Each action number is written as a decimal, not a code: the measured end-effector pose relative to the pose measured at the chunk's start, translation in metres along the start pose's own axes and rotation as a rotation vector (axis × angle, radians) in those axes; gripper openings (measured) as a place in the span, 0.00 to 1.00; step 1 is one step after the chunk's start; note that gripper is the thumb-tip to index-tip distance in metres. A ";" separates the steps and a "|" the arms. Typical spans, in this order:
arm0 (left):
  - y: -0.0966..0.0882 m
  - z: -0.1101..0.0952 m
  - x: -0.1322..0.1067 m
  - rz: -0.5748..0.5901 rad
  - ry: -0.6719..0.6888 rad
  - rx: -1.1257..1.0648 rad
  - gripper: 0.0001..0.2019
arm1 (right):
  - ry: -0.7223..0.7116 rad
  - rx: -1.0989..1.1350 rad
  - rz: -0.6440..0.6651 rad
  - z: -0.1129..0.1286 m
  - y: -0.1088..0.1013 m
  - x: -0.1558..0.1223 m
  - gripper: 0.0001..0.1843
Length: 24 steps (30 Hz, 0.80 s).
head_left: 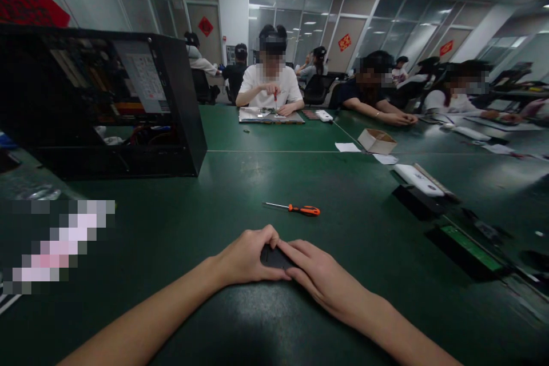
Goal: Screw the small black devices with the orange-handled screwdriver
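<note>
My left hand [249, 254] and my right hand [319, 274] meet at the near middle of the green table [180, 223]. Between them lies a small flat dark object [274, 257], mostly covered. The left fingers curl over its far edge and the right fingers press against its right side. What the object is I cannot make out. A screwdriver with an orange handle [300, 209] lies on the table a little beyond my hands, untouched.
An open black computer case [107, 103] stands at the far left. Dark components and a green circuit board [467, 246] lie to the right, with a small cardboard box [376, 140] farther back. Several people sit working across the table.
</note>
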<state>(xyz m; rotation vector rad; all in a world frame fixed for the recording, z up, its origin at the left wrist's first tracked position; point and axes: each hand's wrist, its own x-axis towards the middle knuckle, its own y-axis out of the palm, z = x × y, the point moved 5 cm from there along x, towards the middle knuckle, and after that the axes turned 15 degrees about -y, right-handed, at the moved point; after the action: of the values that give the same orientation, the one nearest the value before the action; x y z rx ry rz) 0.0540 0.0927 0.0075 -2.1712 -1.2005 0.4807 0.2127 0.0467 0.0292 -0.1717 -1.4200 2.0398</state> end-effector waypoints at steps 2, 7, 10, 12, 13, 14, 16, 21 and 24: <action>0.003 0.002 0.001 0.031 0.033 0.009 0.25 | -0.045 -0.072 0.010 0.001 0.004 -0.006 0.24; 0.004 0.004 0.002 0.067 0.086 -0.011 0.28 | -0.167 -0.271 0.027 0.004 0.010 -0.014 0.27; 0.000 0.002 0.002 0.064 0.077 -0.079 0.29 | -0.169 -0.356 -0.022 0.000 0.001 -0.022 0.24; -0.004 0.001 0.002 0.038 0.067 -0.111 0.28 | -0.096 -0.387 -0.089 -0.016 -0.017 -0.041 0.24; -0.006 0.000 0.003 0.024 0.056 -0.116 0.26 | -0.031 -0.408 -0.132 -0.028 -0.030 -0.056 0.24; -0.008 0.000 0.003 0.014 0.045 -0.112 0.23 | 0.050 -0.445 -0.188 -0.042 -0.044 -0.076 0.23; -0.009 -0.002 0.004 0.009 0.028 -0.088 0.19 | 0.217 -0.572 -0.302 -0.071 -0.075 -0.125 0.23; -0.008 -0.008 0.004 0.011 0.064 -0.036 0.13 | 0.640 -0.931 -0.415 -0.120 -0.121 -0.244 0.30; -0.008 -0.009 0.005 -0.004 0.076 -0.043 0.11 | 0.711 -0.966 -0.401 -0.130 -0.119 -0.272 0.33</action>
<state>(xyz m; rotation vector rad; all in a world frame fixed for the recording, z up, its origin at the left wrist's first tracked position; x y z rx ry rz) 0.0565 0.0978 0.0197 -2.2023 -1.1840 0.3707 0.5350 0.0216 0.0146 -0.8361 -1.6357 0.7108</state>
